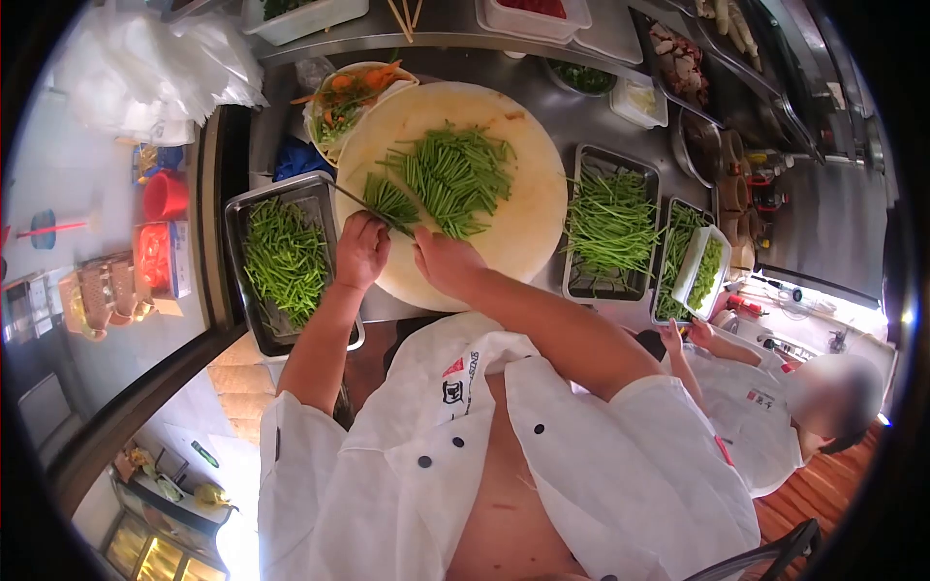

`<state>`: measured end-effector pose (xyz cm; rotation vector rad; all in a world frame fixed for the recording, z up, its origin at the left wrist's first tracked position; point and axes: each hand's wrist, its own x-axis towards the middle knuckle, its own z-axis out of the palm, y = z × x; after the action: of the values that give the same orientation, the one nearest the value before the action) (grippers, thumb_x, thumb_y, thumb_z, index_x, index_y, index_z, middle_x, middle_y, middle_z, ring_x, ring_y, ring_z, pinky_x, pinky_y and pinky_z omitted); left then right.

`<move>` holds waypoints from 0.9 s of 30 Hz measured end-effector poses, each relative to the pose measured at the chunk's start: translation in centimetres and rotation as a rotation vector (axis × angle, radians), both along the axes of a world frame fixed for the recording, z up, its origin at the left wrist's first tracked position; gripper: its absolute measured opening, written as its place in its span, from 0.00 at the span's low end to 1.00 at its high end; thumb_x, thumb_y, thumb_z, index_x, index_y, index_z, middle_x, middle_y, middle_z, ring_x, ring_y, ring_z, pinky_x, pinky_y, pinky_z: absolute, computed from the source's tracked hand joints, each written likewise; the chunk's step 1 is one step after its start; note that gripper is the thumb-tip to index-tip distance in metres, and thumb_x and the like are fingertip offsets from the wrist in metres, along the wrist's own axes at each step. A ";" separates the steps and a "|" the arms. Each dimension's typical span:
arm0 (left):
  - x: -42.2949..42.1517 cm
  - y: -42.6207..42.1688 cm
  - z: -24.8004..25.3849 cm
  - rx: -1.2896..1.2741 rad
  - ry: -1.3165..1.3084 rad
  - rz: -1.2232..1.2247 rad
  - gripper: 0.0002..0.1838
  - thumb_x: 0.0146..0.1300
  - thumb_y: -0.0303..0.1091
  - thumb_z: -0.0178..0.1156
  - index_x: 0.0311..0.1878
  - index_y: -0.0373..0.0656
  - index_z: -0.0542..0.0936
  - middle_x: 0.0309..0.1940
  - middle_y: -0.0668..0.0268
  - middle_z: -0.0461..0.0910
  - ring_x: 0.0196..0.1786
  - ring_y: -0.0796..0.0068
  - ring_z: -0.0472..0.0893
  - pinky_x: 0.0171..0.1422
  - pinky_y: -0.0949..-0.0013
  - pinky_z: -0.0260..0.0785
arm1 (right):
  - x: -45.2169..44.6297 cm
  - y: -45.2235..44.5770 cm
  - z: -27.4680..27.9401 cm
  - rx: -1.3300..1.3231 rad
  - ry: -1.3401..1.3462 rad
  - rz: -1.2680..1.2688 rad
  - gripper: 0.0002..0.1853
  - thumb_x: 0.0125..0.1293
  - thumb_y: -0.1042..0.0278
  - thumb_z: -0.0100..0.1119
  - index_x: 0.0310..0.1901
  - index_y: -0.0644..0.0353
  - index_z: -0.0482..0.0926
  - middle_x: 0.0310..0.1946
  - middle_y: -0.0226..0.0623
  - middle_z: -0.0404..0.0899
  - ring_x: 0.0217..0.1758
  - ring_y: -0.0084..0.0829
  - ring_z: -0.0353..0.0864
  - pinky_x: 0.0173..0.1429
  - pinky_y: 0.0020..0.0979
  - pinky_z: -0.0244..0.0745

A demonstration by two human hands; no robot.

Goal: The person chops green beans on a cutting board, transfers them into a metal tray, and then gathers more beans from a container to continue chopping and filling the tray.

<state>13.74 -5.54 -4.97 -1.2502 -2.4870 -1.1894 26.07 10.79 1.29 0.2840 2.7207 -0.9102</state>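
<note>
On the round cutting board (528, 218) lies a wide pile of cut green stalks (455, 179), like long beans or garlic shoots. My right hand (448, 261) is closed at the near end of a cleaver (351, 198), whose thin dark edge runs up and left. A smaller bunch of stalks (389, 201) shows along the blade; whether it lies on the blade or mirrors in it is unclear. Close beside, my left hand (363, 250) has its fingers curled against the dark edge; what they grip is hidden. Left of the board, a metal tray (237, 254) holds cut stalks.
Right of the board stand a metal tray (643, 283) of green stalks and a narrower tray (666, 308). A co-worker's hands (690, 334) are at a white tub (719, 235). A bowl of vegetable scraps (325, 131) touches the board's upper left. Containers line the shelf (441, 41) beyond.
</note>
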 end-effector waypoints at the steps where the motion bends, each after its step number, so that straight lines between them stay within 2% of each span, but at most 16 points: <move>1: 0.3 -0.4 0.1 -0.003 0.002 -0.008 0.12 0.55 0.19 0.64 0.43 0.39 0.79 0.44 0.54 0.80 0.47 0.48 0.81 0.53 0.53 0.77 | -0.1 0.1 -0.1 -0.008 -0.001 -0.005 0.14 0.78 0.58 0.50 0.52 0.62 0.68 0.31 0.53 0.83 0.34 0.59 0.84 0.41 0.56 0.80; 6: 1.0 -1.5 0.6 0.019 -0.072 -0.010 0.11 0.60 0.21 0.65 0.45 0.38 0.78 0.48 0.53 0.81 0.52 0.46 0.81 0.55 0.53 0.77 | 0.0 3.2 -0.8 -0.229 0.094 -0.046 0.13 0.76 0.59 0.53 0.51 0.60 0.72 0.32 0.55 0.83 0.36 0.59 0.85 0.40 0.57 0.78; 8: 1.7 -2.6 0.9 0.053 -0.100 0.020 0.10 0.62 0.22 0.65 0.46 0.38 0.78 0.49 0.53 0.81 0.53 0.45 0.81 0.56 0.53 0.77 | 1.3 3.8 1.7 -0.265 0.092 -0.128 0.13 0.76 0.59 0.54 0.51 0.60 0.72 0.31 0.55 0.83 0.34 0.58 0.84 0.39 0.55 0.78; 10: 1.7 -3.4 2.5 -0.047 -0.134 0.175 0.10 0.63 0.24 0.67 0.46 0.37 0.77 0.52 0.53 0.82 0.56 0.44 0.81 0.57 0.53 0.78 | 3.5 4.7 3.7 -0.296 0.086 -0.210 0.13 0.76 0.59 0.55 0.50 0.60 0.72 0.30 0.54 0.82 0.32 0.57 0.83 0.38 0.54 0.77; 12: 1.5 -3.4 2.9 -0.035 -0.101 0.190 0.14 0.59 0.27 0.70 0.46 0.38 0.78 0.50 0.55 0.81 0.54 0.46 0.81 0.59 0.51 0.76 | 5.8 5.9 4.7 -0.448 0.088 -0.356 0.13 0.78 0.57 0.56 0.47 0.60 0.71 0.25 0.44 0.79 0.24 0.43 0.79 0.32 0.43 0.76; 13: 1.2 -3.5 2.9 -0.097 -0.033 0.130 0.15 0.57 0.29 0.72 0.45 0.40 0.79 0.49 0.57 0.81 0.54 0.48 0.81 0.58 0.51 0.74 | 6.9 6.5 5.2 -0.448 0.091 -0.357 0.13 0.78 0.57 0.56 0.47 0.60 0.71 0.25 0.44 0.79 0.24 0.43 0.79 0.32 0.43 0.76; 15: 0.2 -2.6 3.2 -0.168 0.021 0.065 0.16 0.55 0.30 0.74 0.44 0.41 0.80 0.48 0.58 0.80 0.53 0.51 0.80 0.57 0.51 0.73 | 8.3 8.2 5.9 -0.691 -0.145 -0.638 0.13 0.78 0.57 0.57 0.46 0.59 0.72 0.22 0.30 0.72 0.20 0.26 0.70 0.26 0.32 0.71; 16: 0.3 -1.9 3.5 -0.168 0.058 0.006 0.15 0.53 0.32 0.75 0.42 0.43 0.81 0.47 0.60 0.80 0.51 0.53 0.79 0.56 0.51 0.72 | 9.7 8.7 5.9 -0.692 -0.143 -0.644 0.13 0.78 0.57 0.57 0.46 0.59 0.72 0.22 0.30 0.72 0.20 0.26 0.70 0.26 0.32 0.71; 18: 0.8 -0.7 3.5 -0.171 0.095 -0.055 0.14 0.52 0.33 0.75 0.40 0.46 0.82 0.45 0.62 0.79 0.50 0.56 0.78 0.54 0.52 0.71 | 12.1 9.6 5.7 -0.727 -0.158 -0.810 0.12 0.79 0.58 0.57 0.45 0.58 0.71 0.21 0.24 0.69 0.19 0.17 0.67 0.23 0.27 0.66; 21: 0.7 1.7 3.2 -0.263 0.071 -0.055 0.11 0.52 0.34 0.75 0.37 0.48 0.83 0.42 0.65 0.78 0.49 0.57 0.78 0.51 0.53 0.70 | 13.9 10.8 6.3 -0.762 -0.164 -0.880 0.11 0.80 0.59 0.56 0.43 0.58 0.70 0.21 0.25 0.68 0.18 0.18 0.68 0.21 0.27 0.66; 23: 1.5 2.0 3.6 -0.239 0.043 0.014 0.10 0.53 0.33 0.74 0.38 0.48 0.83 0.40 0.65 0.78 0.47 0.57 0.78 0.50 0.53 0.69 | 16.0 10.2 5.4 -0.780 -0.115 -0.903 0.11 0.80 0.59 0.55 0.43 0.57 0.69 0.21 0.26 0.69 0.18 0.19 0.68 0.21 0.27 0.66; 27: 1.8 1.7 2.0 -0.244 0.068 -0.003 0.09 0.54 0.33 0.73 0.37 0.49 0.83 0.40 0.65 0.78 0.47 0.57 0.77 0.50 0.54 0.69 | 18.2 8.7 4.8 -0.796 -0.095 -0.948 0.12 0.80 0.59 0.54 0.42 0.58 0.68 0.21 0.27 0.70 0.19 0.20 0.70 0.22 0.29 0.68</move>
<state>15.58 -3.81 -2.95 -1.3248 -2.6413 -0.8474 44.31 19.49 6.05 1.4087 1.8195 -2.0070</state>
